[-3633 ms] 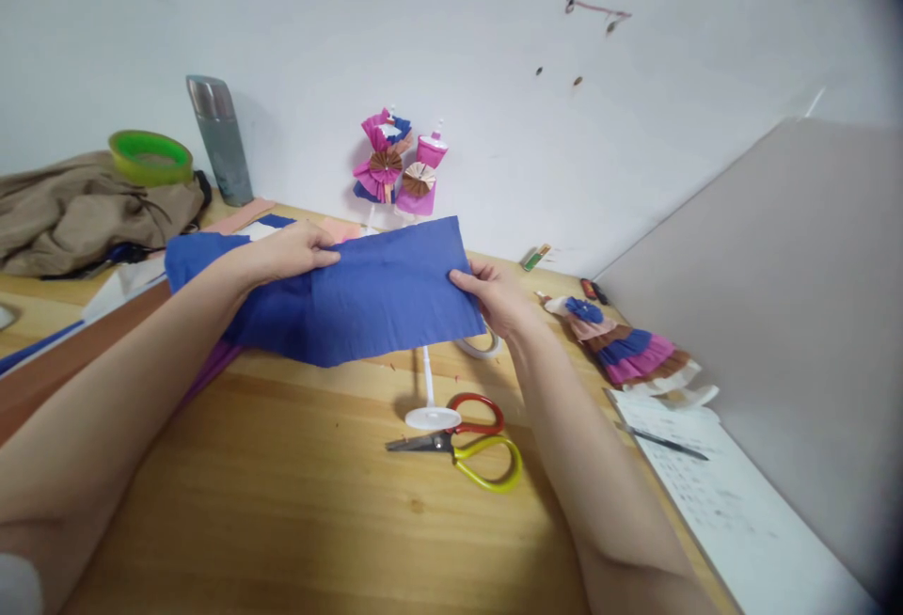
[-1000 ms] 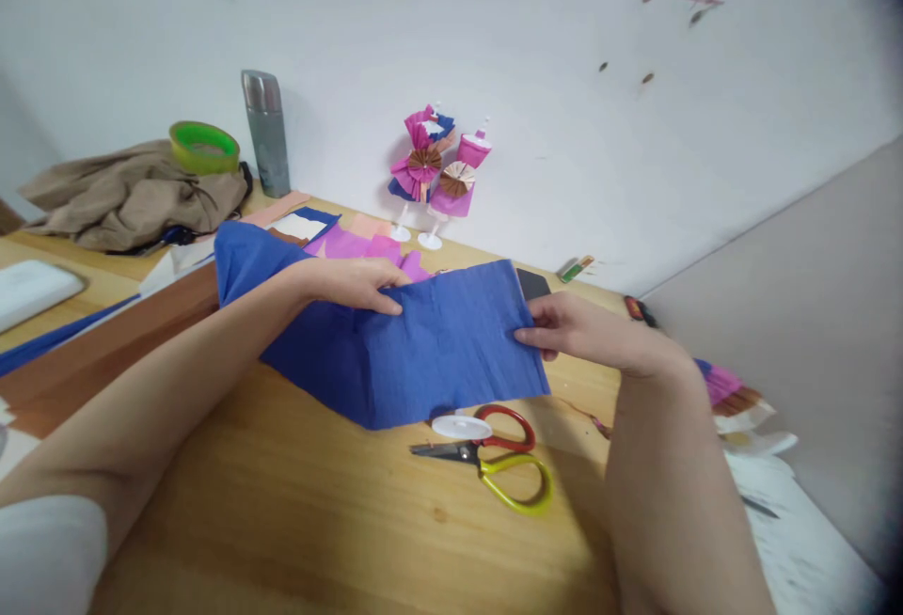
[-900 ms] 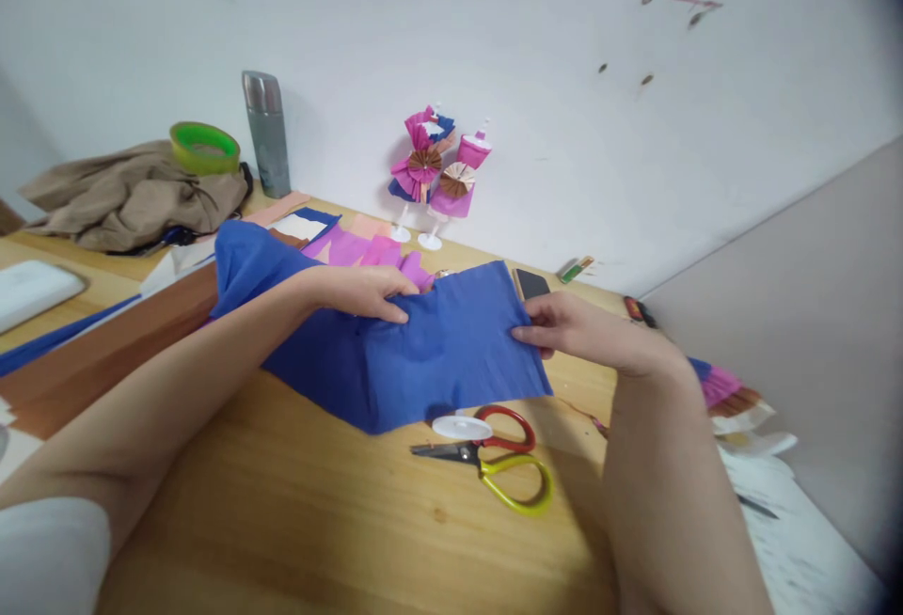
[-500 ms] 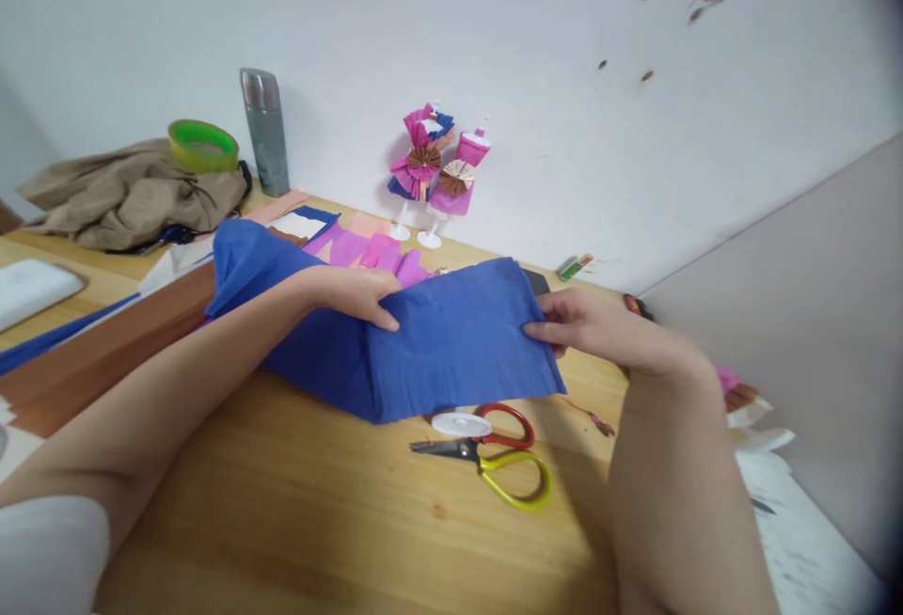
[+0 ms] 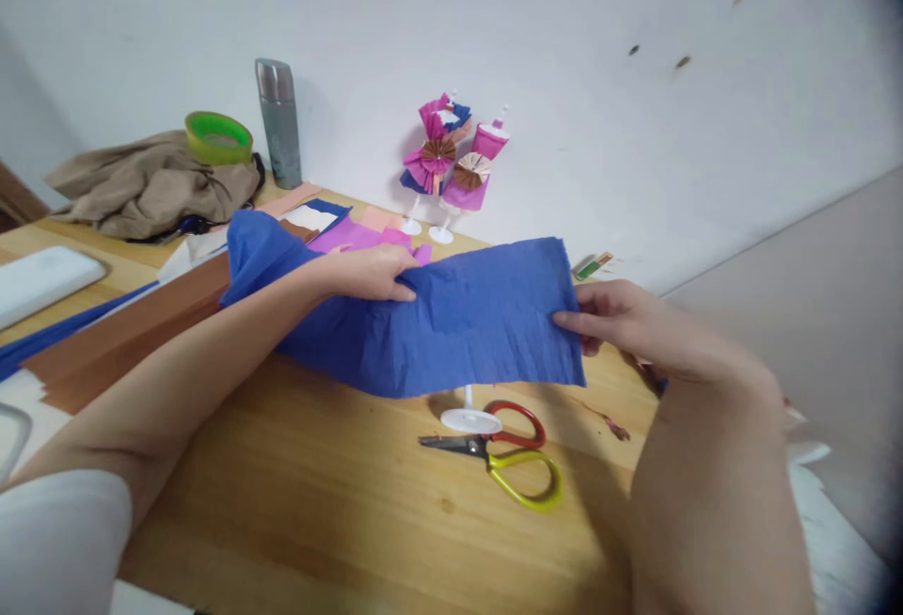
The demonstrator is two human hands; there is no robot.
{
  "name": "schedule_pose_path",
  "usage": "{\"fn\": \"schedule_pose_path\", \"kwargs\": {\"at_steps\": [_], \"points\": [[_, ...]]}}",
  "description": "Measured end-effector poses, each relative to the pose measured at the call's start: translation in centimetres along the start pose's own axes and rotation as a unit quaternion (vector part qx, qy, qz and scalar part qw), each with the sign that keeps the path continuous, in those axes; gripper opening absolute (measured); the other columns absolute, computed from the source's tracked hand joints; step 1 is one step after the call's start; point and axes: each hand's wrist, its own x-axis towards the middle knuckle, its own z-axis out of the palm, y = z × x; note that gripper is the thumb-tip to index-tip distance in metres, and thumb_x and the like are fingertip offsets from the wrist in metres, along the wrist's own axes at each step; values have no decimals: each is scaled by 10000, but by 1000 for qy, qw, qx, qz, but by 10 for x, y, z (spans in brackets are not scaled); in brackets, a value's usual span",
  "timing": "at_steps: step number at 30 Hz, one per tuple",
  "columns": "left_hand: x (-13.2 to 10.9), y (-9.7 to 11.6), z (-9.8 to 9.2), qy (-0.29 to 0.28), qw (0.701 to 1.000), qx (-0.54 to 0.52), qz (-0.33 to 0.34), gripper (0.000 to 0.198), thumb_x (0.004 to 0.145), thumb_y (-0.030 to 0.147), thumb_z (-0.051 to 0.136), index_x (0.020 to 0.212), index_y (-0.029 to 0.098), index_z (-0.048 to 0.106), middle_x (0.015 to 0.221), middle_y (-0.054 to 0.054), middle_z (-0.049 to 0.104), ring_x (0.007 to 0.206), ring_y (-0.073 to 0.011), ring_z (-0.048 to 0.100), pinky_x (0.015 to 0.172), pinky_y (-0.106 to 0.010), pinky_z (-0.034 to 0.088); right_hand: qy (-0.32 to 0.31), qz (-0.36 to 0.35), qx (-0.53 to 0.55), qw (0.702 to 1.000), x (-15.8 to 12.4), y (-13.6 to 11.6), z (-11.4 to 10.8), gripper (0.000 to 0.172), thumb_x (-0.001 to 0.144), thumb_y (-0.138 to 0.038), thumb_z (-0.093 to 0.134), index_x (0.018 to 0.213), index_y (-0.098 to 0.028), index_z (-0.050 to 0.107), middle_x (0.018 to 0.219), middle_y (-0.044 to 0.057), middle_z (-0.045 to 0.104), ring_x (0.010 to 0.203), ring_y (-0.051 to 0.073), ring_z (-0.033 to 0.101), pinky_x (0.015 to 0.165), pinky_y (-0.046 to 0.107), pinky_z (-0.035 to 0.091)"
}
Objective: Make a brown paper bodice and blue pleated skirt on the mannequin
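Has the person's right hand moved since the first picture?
Yes, to the right: judged against the scissors on the table, the right hand is now farther right in the view.

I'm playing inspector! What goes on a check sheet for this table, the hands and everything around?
Surface: wooden table, light brown.
Job's things: blue sheet, creased, held up; paper or cloth, I can't tell.
Clutter: scissors with a red and a yellow handle, beside a white stand whose top the sheet hides; tape roll on brown cloth; grey bottle, upright.
Left hand: pinching the sheet's upper edge.
Right hand: pinching its right edge.
Cables: nothing seen for certain.
Surroundings: white wall behind, with dark marks.
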Motion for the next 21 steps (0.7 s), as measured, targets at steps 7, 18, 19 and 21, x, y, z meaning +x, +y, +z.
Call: {"fn": "schedule_pose_path", "kwargs": {"at_steps": [7,18,19,21], "points": [[1,-17,-9,62,997,-47,-12,144,810,294,584,790,161,634,804,-23,635,744,-163,547,691,-261,382,70,54,35,995,-7,-9,-2,431,725,-565,737,609,-181,578,565,55,596,481,122,475,458,273,368],[7,-13,5,-9,995,-95,14,184,809,334,597,747,168,647,697,-2,633,643,-148,556,639,-255,398,-104,-82,264,955,-23,-20,5,295,631,-503,840,640,-216,772,656,34,703,593,156,606,652,319,541],[7,-14,4,-7,995,-103,12,188,813,336,589,763,166,654,720,-4,650,646,-146,565,628,-251,400,-99,-88,266,955,-23,-21,5,296,628,-504,841,634,-217,772,656,33,705,592,155,605,649,318,541],[6,-16,0,5,992,-124,1,204,814,350,586,786,163,663,744,-6,671,653,-144,581,611,-244,403,-87,-95,268,955,-22,-19,5,300,630,-506,842,656,-214,778,687,37,722,615,158,619,664,316,545]]}}
